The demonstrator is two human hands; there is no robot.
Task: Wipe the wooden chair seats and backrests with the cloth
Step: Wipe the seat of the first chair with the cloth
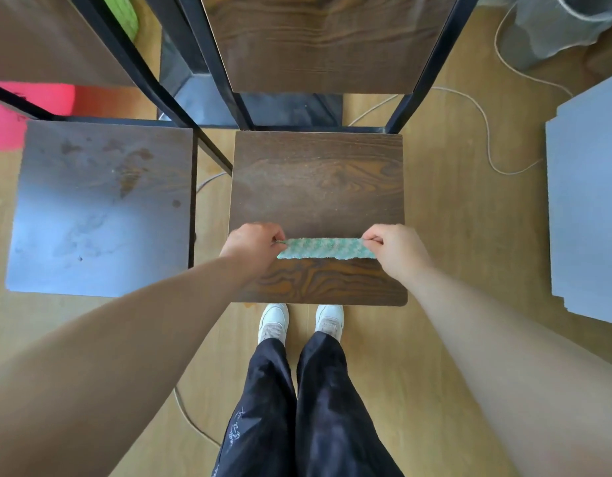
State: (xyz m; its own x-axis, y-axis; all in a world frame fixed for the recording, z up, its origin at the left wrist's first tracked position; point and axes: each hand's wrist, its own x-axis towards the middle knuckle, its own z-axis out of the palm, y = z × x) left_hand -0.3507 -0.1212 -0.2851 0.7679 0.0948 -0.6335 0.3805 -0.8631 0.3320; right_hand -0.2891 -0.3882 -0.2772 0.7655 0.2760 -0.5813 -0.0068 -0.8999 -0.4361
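Note:
A green and white cloth (327,248) is stretched flat between my two hands above the front part of a dark wooden chair seat (318,187). My left hand (252,247) pinches its left end and my right hand (394,249) pinches its right end. The chair's wooden backrest (318,43) rises at the top, between black metal posts. A second wooden chair seat (101,208) stands to the left, with pale glare and dull smears on it; its backrest (53,36) is at the top left.
A grey flat panel (586,208) lies at the right. A white cord (483,122) snakes over the wooden floor behind the chair. A pink object (8,118) sits at the far left. My white shoes (301,321) stand just before the seat's front edge.

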